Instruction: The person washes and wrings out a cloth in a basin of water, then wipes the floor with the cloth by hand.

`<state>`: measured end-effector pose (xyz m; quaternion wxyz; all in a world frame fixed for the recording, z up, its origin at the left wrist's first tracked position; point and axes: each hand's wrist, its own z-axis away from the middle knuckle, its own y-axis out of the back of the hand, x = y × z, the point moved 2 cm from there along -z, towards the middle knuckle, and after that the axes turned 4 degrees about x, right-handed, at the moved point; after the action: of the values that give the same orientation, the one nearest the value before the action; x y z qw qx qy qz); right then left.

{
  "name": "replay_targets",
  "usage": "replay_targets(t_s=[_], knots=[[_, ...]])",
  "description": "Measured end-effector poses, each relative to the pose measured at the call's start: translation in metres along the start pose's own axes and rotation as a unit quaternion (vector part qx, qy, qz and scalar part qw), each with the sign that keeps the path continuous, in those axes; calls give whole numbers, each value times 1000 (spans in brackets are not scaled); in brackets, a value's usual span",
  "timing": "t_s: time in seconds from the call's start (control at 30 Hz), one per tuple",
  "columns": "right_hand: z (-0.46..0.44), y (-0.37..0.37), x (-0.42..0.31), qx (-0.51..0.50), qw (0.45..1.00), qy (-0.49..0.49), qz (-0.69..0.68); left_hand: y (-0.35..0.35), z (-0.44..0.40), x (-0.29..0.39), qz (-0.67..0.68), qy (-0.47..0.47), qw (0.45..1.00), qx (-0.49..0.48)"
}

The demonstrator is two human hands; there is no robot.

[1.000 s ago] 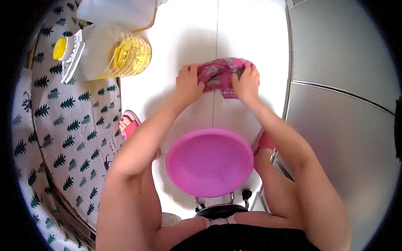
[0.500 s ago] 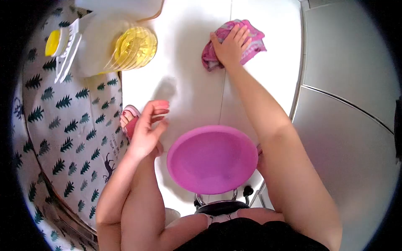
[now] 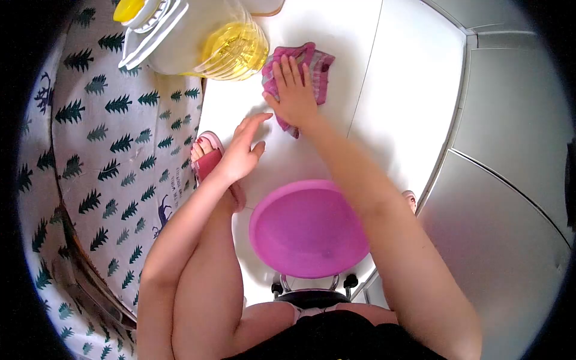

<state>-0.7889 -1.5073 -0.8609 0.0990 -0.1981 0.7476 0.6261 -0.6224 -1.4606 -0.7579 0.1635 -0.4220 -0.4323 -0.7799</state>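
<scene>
A pink and grey checked cloth (image 3: pixel 318 69) lies bunched on the white tiled floor (image 3: pixel 408 90), close to the base of a large clear jug of yellow liquid (image 3: pixel 237 51). My right hand (image 3: pixel 294 99) presses flat on this cloth with its fingers spread. In the air just left of it is my left hand (image 3: pixel 243 150), holding nothing, its thumb apart from the slightly bent fingers. Between my knees sits a pink basin (image 3: pixel 306 231), with my right forearm passing over its right edge. No contents can be made out in the basin.
A fabric cover printed with trees (image 3: pixel 114 162) hangs along the left side. Grey cabinet panels (image 3: pixel 510 198) line the right. My foot in a red slipper (image 3: pixel 208 161) rests at the left, and a wheeled stool (image 3: pixel 312 294) is beneath me.
My right hand has slid the cloth left over the floor, toward the jug. My left hand has moved up and right, its fingers straighter. The view has shifted a little.
</scene>
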Motion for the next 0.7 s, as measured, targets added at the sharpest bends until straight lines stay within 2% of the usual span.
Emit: replay_targets(t_s=[0.07,0.17,0.27,0.37,0.47,0.57,0.63,0.7], knots=[[7,1,-12,-5,999,14,-41,-1,-3,-13,-4,14,1000,24],[18,6,-24,-33,997,49,-41,-3,-2,-27,56,106,992,32],[30,8,-27,-97,981,119,-117,-5,-3,-36,88,134,986,48],[38,14,-27,-128,965,166,-156,-6,-7,-48,180,157,966,97],[43,12,-19,-138,938,187,-258,3,-16,-53,197,186,948,169],[46,14,-12,-152,923,153,-319,27,-33,-61,196,171,931,257],[52,16,-6,-196,903,53,-378,48,-47,-56,202,200,915,287],[56,15,1,-221,872,-43,-435,62,-60,-51,253,173,888,342]])
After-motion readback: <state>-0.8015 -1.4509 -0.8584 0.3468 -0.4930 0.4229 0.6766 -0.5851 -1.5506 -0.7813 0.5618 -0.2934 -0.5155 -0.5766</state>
